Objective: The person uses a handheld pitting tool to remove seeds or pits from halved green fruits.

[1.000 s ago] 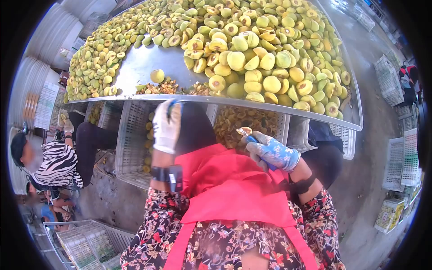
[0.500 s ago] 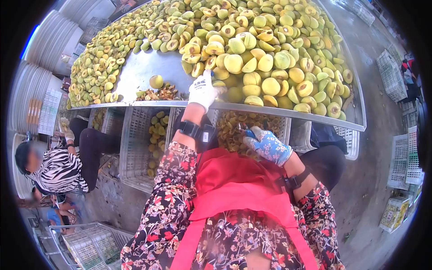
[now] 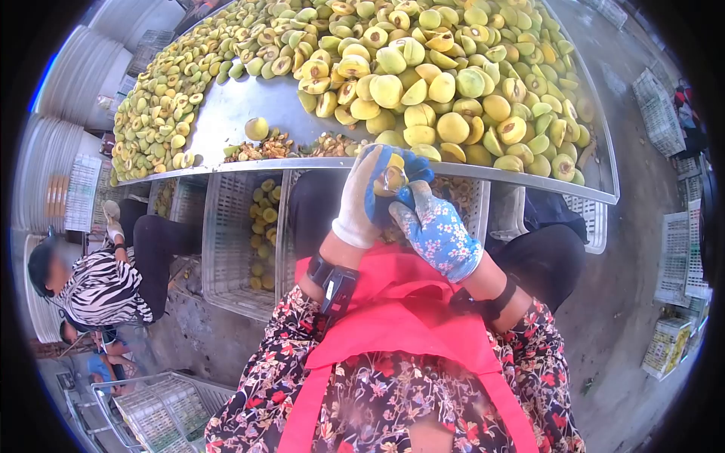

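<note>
My left hand (image 3: 356,202), in a white glove with a blue palm, is closed around a yellow-green peach half (image 3: 392,175) just in front of the table edge. My right hand (image 3: 445,238), in a blue flowered glove, meets it from the other side, fingers bent against the fruit. Whatever those fingers grip is hidden. Beyond both hands, a large heap of halved peaches (image 3: 453,94) covers much of the metal table (image 3: 226,109). Brown scraps (image 3: 260,148) lie near its front edge, with a single peach piece (image 3: 257,128) beside them.
The table's raised metal rim (image 3: 302,162) runs before me. Below it stands a white crate (image 3: 225,245) with peach pieces (image 3: 263,226); another crate is partly behind my hands. At left sits a person in a striped top (image 3: 106,288). Stacked crates (image 3: 680,257) line the right.
My left hand has come back from the heap towards me and now holds a peach half. My right hand has risen from over the crate to meet it; the small tool seen there earlier is now hidden.
</note>
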`<state>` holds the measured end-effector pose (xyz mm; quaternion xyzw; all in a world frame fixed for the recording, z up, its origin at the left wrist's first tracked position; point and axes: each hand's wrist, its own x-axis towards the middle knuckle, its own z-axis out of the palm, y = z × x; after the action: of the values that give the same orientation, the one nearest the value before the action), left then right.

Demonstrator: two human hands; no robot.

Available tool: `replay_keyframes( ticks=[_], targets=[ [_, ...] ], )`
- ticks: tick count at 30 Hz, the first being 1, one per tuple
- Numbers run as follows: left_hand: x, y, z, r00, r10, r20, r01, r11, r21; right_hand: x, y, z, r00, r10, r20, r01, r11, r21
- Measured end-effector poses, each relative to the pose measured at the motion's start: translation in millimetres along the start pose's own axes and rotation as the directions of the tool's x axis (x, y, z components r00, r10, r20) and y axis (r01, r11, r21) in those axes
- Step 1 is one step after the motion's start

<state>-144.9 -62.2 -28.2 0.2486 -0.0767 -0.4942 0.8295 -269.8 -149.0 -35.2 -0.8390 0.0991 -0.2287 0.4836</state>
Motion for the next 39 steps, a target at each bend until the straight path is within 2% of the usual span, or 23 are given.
replay_keyframes(
  ticks=[3, 6, 9, 13, 14, 16, 17, 19, 20, 24, 27, 28, 31, 34, 35, 36, 37, 38, 39],
  targets=[
    [-4.0, -5.9, 13.7, 0.993, 0.096, -0.069, -0.088, 0.99, 0.107, -4.4, -0.7, -0.2, 0.999, 0.0, -0.034, -0.001, 0.999, -0.036],
    [-6.1, -6.9, 12.0, 0.976, 0.219, 0.004, -0.196, 0.867, 0.459, -5.1, -1.0, -2.6, 0.999, 0.002, -0.039, -0.004, 0.998, -0.058],
    [-6.0, -12.2, 13.8, 0.977, 0.209, -0.04, -0.181, 0.914, 0.364, -7.8, 5.9, 1.5, 0.998, 0.057, -0.026, -0.057, 0.998, 0.023],
    [-6.2, -17.0, 7.8, 0.972, 0.226, -0.063, -0.174, 0.874, 0.454, -11.3, 7.6, 11.1, 0.987, 0.162, -0.006, -0.155, 0.953, 0.26],
    [-6.4, -18.1, 5.8, 0.968, 0.243, -0.059, -0.188, 0.864, 0.466, -9.5, 2.0, 5.4, 0.95, 0.284, 0.129, -0.312, 0.871, 0.381],
    [-6.2, -21.9, 5.0, 0.949, 0.313, -0.036, -0.242, 0.798, 0.553, -4.0, -18.8, -13.9, 0.791, 0.435, 0.43, -0.611, 0.594, 0.524],
    [-7.4, -23.1, 6.5, 0.947, 0.32, -0.034, -0.242, 0.778, 0.58, -4.2, -24.5, -17.9, 0.756, 0.438, 0.486, -0.654, 0.494, 0.573],
    [-8.5, -23.0, 10.9, 0.941, 0.337, -0.024, -0.247, 0.733, 0.633, -4.1, -31.3, -21.8, 0.69, 0.416, 0.593, -0.717, 0.278, 0.639],
    [-7.5, -26.1, 7.5, 0.94, 0.342, -0.017, -0.257, 0.737, 0.625, -5.8, -31.1, -21.1, 0.687, 0.407, 0.601, -0.714, 0.229, 0.661],
    [-6.6, -27.5, -7.0, 0.967, 0.246, 0.068, -0.25, 0.858, 0.448, -10.5, -18.3, -22.5, 0.579, 0.365, 0.729, -0.783, -0.002, 0.622],
    [-8.2, -30.9, -11.7, 0.978, 0.195, 0.08, -0.211, 0.893, 0.399, -13.2, -5.0, -20.4, 0.491, 0.192, 0.85, -0.775, -0.349, 0.526],
    [-8.1, -31.4, -12.8, 0.978, 0.186, 0.089, -0.206, 0.896, 0.392, -14.5, -1.8, -18.5, 0.501, 0.114, 0.858, -0.763, -0.411, 0.499],
    [-8.6, -34.8, -14.3, 0.975, 0.214, 0.054, -0.216, 0.872, 0.44, -16.0, 1.3, -15.6, 0.501, 0.126, 0.856, -0.762, -0.405, 0.505],
    [-7.6, -30.4, -11.3, 0.955, 0.295, 0.0, -0.24, 0.775, 0.585, -16.2, -10.0, -14.0, 0.545, 0.242, 0.803, -0.758, -0.267, 0.595],
    [-9.0, -26.3, -10.7, 0.944, 0.329, -0.018, -0.241, 0.729, 0.64, -17.6, -13.2, -15.0, 0.596, 0.222, 0.772, -0.759, -0.16, 0.632],
    [-9.7, -16.6, -9.8, 0.942, 0.283, -0.182, -0.222, 0.929, 0.297, -19.0, -16.6, -16.0, 0.644, 0.194, 0.74, -0.746, -0.054, 0.663],
    [-5.9, -2.0, -28.3, 0.886, 0.388, -0.255, -0.326, 0.911, 0.253, -19.5, -18.9, -17.9, 0.687, 0.159, 0.709, -0.723, 0.053, 0.688],
    [-12.8, 19.1, -41.1, 0.842, 0.485, -0.236, -0.4, 0.855, 0.329, -18.0, -20.6, -21.8, 0.684, 0.155, 0.713, -0.73, 0.141, 0.669],
    [-26.0, 43.8, -49.0, 0.778, 0.597, -0.196, -0.38, 0.696, 0.609, -15.1, -17.9, -24.0, 0.681, 0.186, 0.708, -0.724, 0.311, 0.616]
  ],
)
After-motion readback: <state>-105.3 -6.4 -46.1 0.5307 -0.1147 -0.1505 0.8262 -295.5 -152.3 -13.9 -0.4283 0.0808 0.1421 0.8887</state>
